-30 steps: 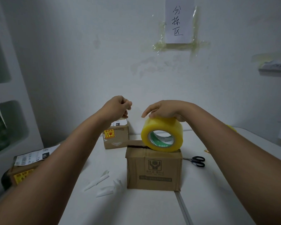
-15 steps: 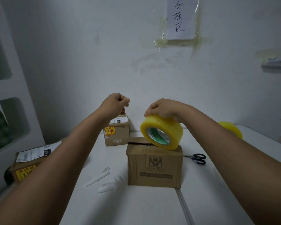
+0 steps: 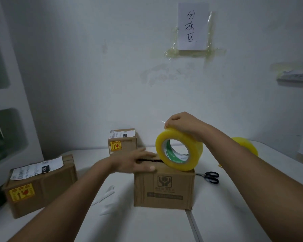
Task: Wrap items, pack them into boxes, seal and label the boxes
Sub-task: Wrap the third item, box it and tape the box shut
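While the left hand point(image 3: 135, 162) lies flat on the box point(image 3: 164, 187), its fingers straight and pointing right across the top flaps, its thumb rests along the near top edge; the forearm reaches in from the lower left. It presses down, palm on the cardboard and holding nothing, just beside the dark slit where the flaps meet. The right hand point(image 3: 179, 122) comes in from the right with the arm sloping down toward the camera, and its fingers curl over the top of the tape roll point(image 3: 179, 150), gripping it. A thin glint near the fingertips may be a loose tape end, though the view is too soft to be sure.

The roll stands on its rim on the right part of the box top, its open core facing the camera and a little left, so its axis runs roughly toward the viewer. The box sits at the middle of the tabletop point(image 3: 147, 224), its printed front facing the camera and its long side running left to right.

Scissors point(image 3: 211, 177) lie on the tabletop just right of the box. A second roll point(image 3: 247, 145) shows behind the right forearm.
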A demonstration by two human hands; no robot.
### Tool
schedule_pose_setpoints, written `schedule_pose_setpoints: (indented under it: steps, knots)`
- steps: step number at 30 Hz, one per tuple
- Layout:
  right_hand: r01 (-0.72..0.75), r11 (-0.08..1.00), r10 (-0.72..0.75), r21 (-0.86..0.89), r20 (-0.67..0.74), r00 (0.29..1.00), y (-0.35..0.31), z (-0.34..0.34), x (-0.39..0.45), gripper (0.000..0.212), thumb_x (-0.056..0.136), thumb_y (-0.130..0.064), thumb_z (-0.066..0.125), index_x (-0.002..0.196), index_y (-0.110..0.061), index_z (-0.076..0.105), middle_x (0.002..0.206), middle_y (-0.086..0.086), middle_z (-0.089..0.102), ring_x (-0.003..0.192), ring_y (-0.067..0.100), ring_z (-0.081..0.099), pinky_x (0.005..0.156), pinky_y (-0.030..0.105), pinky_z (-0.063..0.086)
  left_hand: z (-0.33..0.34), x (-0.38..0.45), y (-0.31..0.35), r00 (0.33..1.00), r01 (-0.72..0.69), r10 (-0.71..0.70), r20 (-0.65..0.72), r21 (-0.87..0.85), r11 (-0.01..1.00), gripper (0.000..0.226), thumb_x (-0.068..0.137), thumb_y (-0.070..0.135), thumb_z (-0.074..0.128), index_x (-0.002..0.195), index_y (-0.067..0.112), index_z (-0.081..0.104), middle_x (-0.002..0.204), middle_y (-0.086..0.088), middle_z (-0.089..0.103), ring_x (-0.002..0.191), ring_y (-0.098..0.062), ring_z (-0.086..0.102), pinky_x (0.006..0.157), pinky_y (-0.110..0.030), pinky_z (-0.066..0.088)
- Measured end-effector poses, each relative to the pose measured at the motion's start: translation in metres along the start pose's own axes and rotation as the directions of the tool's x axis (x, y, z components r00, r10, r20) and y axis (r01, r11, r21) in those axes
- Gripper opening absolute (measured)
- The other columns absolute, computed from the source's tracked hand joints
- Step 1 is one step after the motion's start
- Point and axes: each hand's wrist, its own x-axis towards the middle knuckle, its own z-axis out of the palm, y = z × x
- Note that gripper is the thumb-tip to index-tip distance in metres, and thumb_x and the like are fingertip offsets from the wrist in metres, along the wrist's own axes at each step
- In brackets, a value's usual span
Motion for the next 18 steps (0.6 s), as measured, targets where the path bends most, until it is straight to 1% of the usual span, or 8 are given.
schedule_pose_setpoints:
  steps: [2,3,5,7,10,12,14,18]
  knots:
    - [0.01,1.0,-0.01,-0.002,0.008,1.0,0.0,-0.002,-0.001,0.016,0.093,-0.027,0.06,0.099,-0.021,0.074,0.091,-0.008,0.059,0.08,0.01,0.051,0.059,0.022,0.037,0.011,0.006,-0.002,0.998,0.006,-0.009,0.064,0.048,0.999,0.08,0.07,0.085,0.057,0.14,0.067,0.022,0.163,0.011,0.008,0.149,-0.023,0.014,0.118,-0.051,0.023]
    - [0.013,1.0,-0.013,-0.001,0.009,1.0,0.0,-0.003,-0.002,0.017,0.092,-0.027,0.06,0.099,-0.02,0.074,0.092,-0.008,0.059,0.081,0.01,0.051,0.06,0.022,0.038,0.014,0.007,-0.003,0.999,0.006,-0.007,0.046,0.019,1.0,0.08,0.072,0.082,0.058,0.141,0.066,0.022,0.162,0.011,0.008,0.148,-0.023,0.014,0.118,-0.046,0.024]
    - [0.013,1.0,-0.013,0.0,0.015,1.0,0.001,-0.007,-0.004,0.018,0.091,-0.027,0.062,0.099,-0.02,0.075,0.094,-0.008,0.062,0.082,0.009,0.053,0.06,0.022,0.039,0.019,0.006,-0.004,1.0,-0.017,0.017,-0.018,-0.023,1.0,0.075,0.077,0.075,0.058,0.144,0.058,0.029,0.155,0.011,0.02,0.141,-0.017,0.026,0.108,-0.03,0.031]
    - [0.016,1.0,-0.015,-0.013,0.028,0.999,0.002,-0.011,-0.007,0.017,0.089,-0.029,0.064,0.098,-0.02,0.076,0.098,-0.006,0.066,0.084,0.01,0.056,0.061,0.022,0.04,0.025,0.003,-0.005,0.996,-0.046,0.042,-0.08,-0.054,0.997,0.071,0.078,0.071,0.06,0.143,0.053,0.036,0.144,0.014,0.03,0.13,-0.01,0.034,0.1,-0.022,0.034]
    - [0.022,0.999,-0.019,-0.044,0.055,0.998,0.004,-0.015,-0.009,0.015,0.087,-0.031,0.066,0.093,-0.023,0.077,0.103,-0.005,0.069,0.092,0.013,0.059,0.069,0.026,0.046,0.032,-0.001,0.0,0.988,-0.064,0.054,-0.145,-0.071,0.995,0.069,0.078,0.071,0.062,0.141,0.051,0.042,0.136,0.016,0.037,0.124,-0.007,0.04,0.099,-0.023,0.039]
    - [0.027,0.998,-0.022,-0.065,0.077,0.997,0.003,-0.016,-0.01,0.013,0.086,-0.032,0.066,0.089,-0.026,0.077,0.104,-0.005,0.07,0.098,0.017,0.061,0.083,0.034,0.051,0.037,-0.005,0.006,0.985,-0.086,0.076,-0.153,-0.059,0.995,0.07,0.077,0.073,0.061,0.141,0.051,0.043,0.135,0.016,0.04,0.122,-0.007,0.043,0.098,-0.023,0.043]
    - [0.04,0.994,-0.03,-0.097,0.106,0.994,0.001,-0.017,-0.012,0.012,0.084,-0.034,0.067,0.085,-0.029,0.077,0.104,-0.006,0.07,0.1,0.02,0.061,0.09,0.04,0.052,0.044,-0.009,0.014,0.984,-0.113,0.1,-0.15,-0.075,0.991,0.073,0.073,0.078,0.06,0.14,0.052,0.044,0.134,0.017,0.042,0.122,-0.006,0.044,0.097,-0.023,0.045]
    - [0.057,0.984,-0.026,-0.169,0.184,0.983,-0.007,-0.021,-0.02,0.014,0.084,-0.037,0.067,0.09,-0.029,0.077,0.103,-0.006,0.07,0.096,0.019,0.063,0.086,0.037,0.053,0.06,-0.015,0.031,0.979,-0.08,0.067,-0.194,-0.06,0.995,0.083,0.071,0.08,0.061,0.143,0.043,0.043,0.137,0.015,0.041,0.124,-0.008,0.042,0.105,-0.035,0.045]
